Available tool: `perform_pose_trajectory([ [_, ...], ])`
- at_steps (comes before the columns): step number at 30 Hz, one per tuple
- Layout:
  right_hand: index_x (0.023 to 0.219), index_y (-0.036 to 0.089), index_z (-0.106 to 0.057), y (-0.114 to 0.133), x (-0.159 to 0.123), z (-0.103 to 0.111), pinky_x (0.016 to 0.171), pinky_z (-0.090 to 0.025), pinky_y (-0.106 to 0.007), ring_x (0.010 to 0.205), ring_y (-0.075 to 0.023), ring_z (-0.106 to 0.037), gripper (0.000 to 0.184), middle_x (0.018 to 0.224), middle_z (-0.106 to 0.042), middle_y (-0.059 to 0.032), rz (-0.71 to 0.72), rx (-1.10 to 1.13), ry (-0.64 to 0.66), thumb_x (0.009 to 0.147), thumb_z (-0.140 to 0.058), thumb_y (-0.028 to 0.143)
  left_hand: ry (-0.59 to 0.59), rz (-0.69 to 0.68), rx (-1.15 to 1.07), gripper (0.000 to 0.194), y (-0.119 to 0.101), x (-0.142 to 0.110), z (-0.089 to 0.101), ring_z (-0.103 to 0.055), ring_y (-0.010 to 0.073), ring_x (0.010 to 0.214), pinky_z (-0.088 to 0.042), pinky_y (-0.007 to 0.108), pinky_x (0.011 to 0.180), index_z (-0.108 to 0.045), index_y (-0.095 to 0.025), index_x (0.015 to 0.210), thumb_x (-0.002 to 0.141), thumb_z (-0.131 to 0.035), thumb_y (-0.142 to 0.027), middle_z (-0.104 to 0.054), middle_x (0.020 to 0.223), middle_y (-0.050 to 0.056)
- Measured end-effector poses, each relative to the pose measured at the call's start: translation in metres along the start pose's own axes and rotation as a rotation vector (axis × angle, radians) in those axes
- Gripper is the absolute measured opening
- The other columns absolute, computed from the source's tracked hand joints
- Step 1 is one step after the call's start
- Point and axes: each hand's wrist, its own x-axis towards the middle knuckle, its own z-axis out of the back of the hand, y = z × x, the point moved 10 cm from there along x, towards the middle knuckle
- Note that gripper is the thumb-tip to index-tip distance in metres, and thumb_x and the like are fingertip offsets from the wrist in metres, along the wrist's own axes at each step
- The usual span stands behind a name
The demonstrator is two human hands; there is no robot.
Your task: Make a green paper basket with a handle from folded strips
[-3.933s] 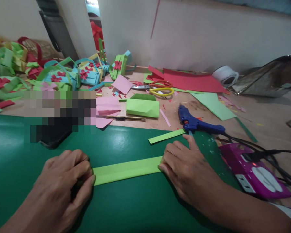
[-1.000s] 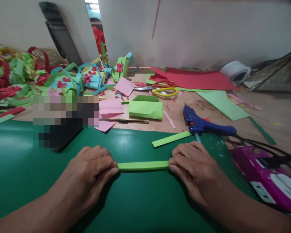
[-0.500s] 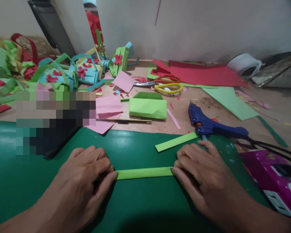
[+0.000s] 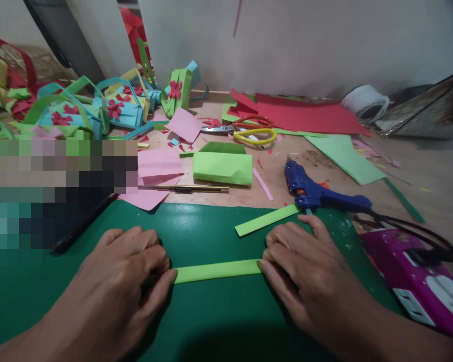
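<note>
A narrow light-green paper strip (image 4: pixel 217 271) stretches level between my two hands, just over the dark green mat (image 4: pixel 207 322). My left hand (image 4: pixel 130 279) pinches its left end between thumb and fingers. Its right end is pinched the same way by my right hand (image 4: pixel 302 271); the tips of both ends are hidden in the fingers. Beyond the right hand lies a second light-green strip (image 4: pixel 266 220), its far end touching a blue glue gun (image 4: pixel 320 191). A folded light-green paper piece (image 4: pixel 222 168) rests farther back on the wooden tabletop.
Scissors (image 4: pixel 245 131) with red and yellow handles lie amid paper scraps. Small paper bags (image 4: pixel 124 111) with red flowers crowd the back left. Red paper sheets (image 4: pixel 309 114) are at the back. A magenta power strip (image 4: pixel 411 281) with cords stands at right. A blurred dark object (image 4: pixel 83 221) lies left.
The whole view has shifted slightly, so things appear a little farther left. Both hands keep their pinch on the strip, which looks much the same.
</note>
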Motion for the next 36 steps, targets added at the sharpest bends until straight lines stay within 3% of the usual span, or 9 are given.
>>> perform_pose_trajectory([
  [7, 0.058, 0.016, -0.051, 0.003, 0.002, -0.002, 0.083, -0.03, -0.045, 0.062, -0.0152, -0.041, 0.024, 0.064, -0.047, -0.002, -0.003, -0.033, 0.022, 0.08, -0.044, 0.01, 0.001, -0.013, 0.003, 0.027, -0.002, -0.001, 0.0, -0.043, 0.017, 0.06, -0.026, 0.034, 0.063, -0.049, -0.02, 0.061, 0.086, -0.041, -0.023, -0.049, 0.062, 0.0],
  [14, 0.057, 0.017, -0.05, 0.004, 0.004, -0.007, 0.08, -0.031, -0.045, 0.062, -0.0158, -0.041, 0.026, 0.063, -0.049, -0.0023, 0.013, -0.098, 0.053, 0.082, -0.043, 0.013, 0.017, -0.006, 0.043, 0.027, -0.007, 0.005, 0.005, -0.044, 0.0183, 0.058, -0.026, 0.034, 0.061, -0.049, -0.019, 0.058, 0.084, -0.043, -0.024, -0.049, 0.061, 0.001],
  [18, 0.08, 0.015, -0.06, 0.003, 0.001, -0.009, 0.08, -0.03, -0.05, 0.07, -0.0211, -0.049, 0.025, 0.074, -0.057, -0.0067, 0.055, -0.221, 0.069, 0.086, -0.037, 0.01, 0.018, 0.012, 0.07, 0.023, -0.003, 0.004, 0.003, -0.045, 0.0185, 0.06, -0.029, 0.037, 0.065, -0.054, -0.018, 0.07, 0.087, -0.039, -0.021, -0.052, 0.065, 0.002],
  [21, 0.116, 0.017, -0.056, 0.018, -0.002, -0.008, 0.084, -0.028, -0.057, 0.079, -0.0246, -0.052, 0.039, 0.082, -0.06, -0.0083, 0.223, -0.281, 0.036, 0.09, -0.029, 0.006, -0.013, -0.072, 0.158, 0.027, -0.008, 0.0, 0.005, -0.045, 0.0185, 0.064, -0.029, 0.044, 0.076, -0.058, -0.023, 0.098, 0.088, -0.036, -0.013, -0.054, 0.069, 0.001],
  [25, 0.13, 0.024, -0.047, 0.044, -0.006, -0.014, 0.091, -0.028, -0.057, 0.08, -0.024, -0.053, 0.042, 0.079, -0.058, -0.0046, 0.432, -0.294, 0.097, 0.092, -0.033, 0.014, 0.053, -0.293, 0.265, 0.052, -0.028, -0.004, 0.001, -0.042, 0.0176, 0.064, -0.028, 0.042, 0.077, -0.042, -0.036, 0.13, 0.085, -0.041, -0.011, -0.053, 0.071, -0.001],
  [28, 0.133, 0.025, -0.044, 0.051, -0.005, -0.023, 0.093, -0.028, -0.055, 0.079, -0.0236, -0.052, 0.045, 0.079, -0.058, -0.003, 0.457, -0.359, 0.177, 0.089, -0.042, 0.017, 0.099, -0.359, 0.308, 0.056, -0.036, -0.005, 0.001, -0.041, 0.0178, 0.064, -0.029, 0.039, 0.074, -0.04, -0.038, 0.132, 0.084, -0.044, -0.01, -0.053, 0.072, 0.0],
  [31, 0.129, 0.024, -0.048, 0.054, -0.005, -0.024, 0.095, -0.027, -0.053, 0.079, -0.0226, -0.052, 0.042, 0.081, -0.058, -0.003, 0.456, -0.4, 0.17, 0.088, -0.045, 0.018, 0.111, -0.385, 0.349, 0.058, -0.04, -0.005, 0.0, -0.04, 0.0187, 0.064, -0.03, 0.038, 0.072, -0.041, -0.038, 0.132, 0.082, -0.047, -0.008, -0.052, 0.072, 0.001],
  [36, 0.124, 0.012, -0.051, 0.051, -0.017, -0.024, 0.098, -0.025, -0.055, 0.092, -0.0249, -0.05, 0.038, 0.089, -0.06, -0.0063, 0.475, -0.396, 0.159, 0.087, -0.044, 0.015, 0.083, -0.404, 0.349, 0.055, -0.042, -0.006, 0.0, -0.039, 0.0193, 0.063, -0.028, 0.037, 0.069, -0.046, -0.04, 0.127, 0.082, -0.049, -0.01, -0.05, 0.07, 0.001],
])
